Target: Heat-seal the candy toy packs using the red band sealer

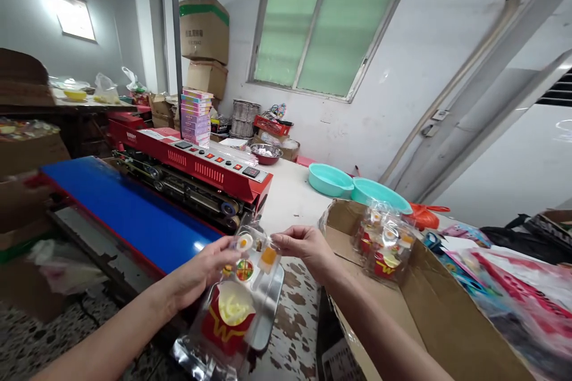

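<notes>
Both my hands hold a clear plastic bag of toy food [227, 318] in front of the red sealing machine. Through the film show a red carton of toy fries, a fried egg, a round pizza-like piece and an orange square. My left hand [208, 268] grips the bag's upper left side, and my right hand [304, 245] pinches its upper right corner. The bag's open or sealed state cannot be made out. Close behind its top is the end of the red band sealer [214, 172] with its blue conveyor belt [129, 214]. A metal plate [271, 315] lies partly under the bag.
A cardboard box [435, 297] on the right holds several similar bags [388, 244]. Two turquoise basins [330, 180] stand behind it. Pink and purple boxes [195, 119] are stacked behind the sealer. Plastic packaging [527, 286] lies at the far right.
</notes>
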{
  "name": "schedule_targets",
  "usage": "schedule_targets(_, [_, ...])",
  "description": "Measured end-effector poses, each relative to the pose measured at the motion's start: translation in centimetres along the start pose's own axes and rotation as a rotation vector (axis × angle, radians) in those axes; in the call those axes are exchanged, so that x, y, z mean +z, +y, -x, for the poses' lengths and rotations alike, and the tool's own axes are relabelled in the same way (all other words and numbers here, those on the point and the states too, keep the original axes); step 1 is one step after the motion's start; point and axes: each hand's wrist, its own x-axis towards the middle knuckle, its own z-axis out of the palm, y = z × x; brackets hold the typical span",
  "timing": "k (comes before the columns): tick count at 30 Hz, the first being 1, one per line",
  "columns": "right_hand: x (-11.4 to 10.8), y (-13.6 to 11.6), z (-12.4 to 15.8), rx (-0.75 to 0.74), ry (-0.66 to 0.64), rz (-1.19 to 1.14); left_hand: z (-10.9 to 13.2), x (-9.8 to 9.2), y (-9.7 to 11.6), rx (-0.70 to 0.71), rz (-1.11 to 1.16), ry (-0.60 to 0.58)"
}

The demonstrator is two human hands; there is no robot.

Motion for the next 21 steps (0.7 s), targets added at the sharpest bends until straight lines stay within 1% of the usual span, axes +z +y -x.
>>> schedule_targets(3, [1.6, 0.6, -0.4, -0.009, 0.028, 0.003, -1.4, -0.1, 1.1, 0.091, -0.164, 0.142])
schedule_targets(6, [2.4, 0.8, -0.5, -0.023, 0.065, -0.001, -2.4, -0.2, 1.4, 0.133, -0.229, 0.183])
schedule_targets(10, [2.9, 0.8, -0.5, -0.008, 0.092, -0.002, -2.3, -0.5, 1.0, 0.101, -0.126, 0.208])
schedule_targets(14, [3.5, 0.7, -0.4, 0.007, 0.087, -0.004, -2.6, -1.2, 1.8, 0.003, 0.026, 0.226])
schedule_targets(16, [3.8, 0.7, -0.4, -0.007, 0.097, 0.008, -3.1, -1.6, 2.3, -0.042, 0.048, 0.234])
schedule_targets(18, [4.0, 0.9, -0.4, -0.023, 0.109, 0.012, -3.5, -1.9, 2.6, -0.057, 0.056, 0.245])
schedule_targets(21, [4.1, 1.5, -0.3, -0.040, 0.129, -0.007, -4.1, -2.2, 2.3, -0.078, 0.064, 0.270])
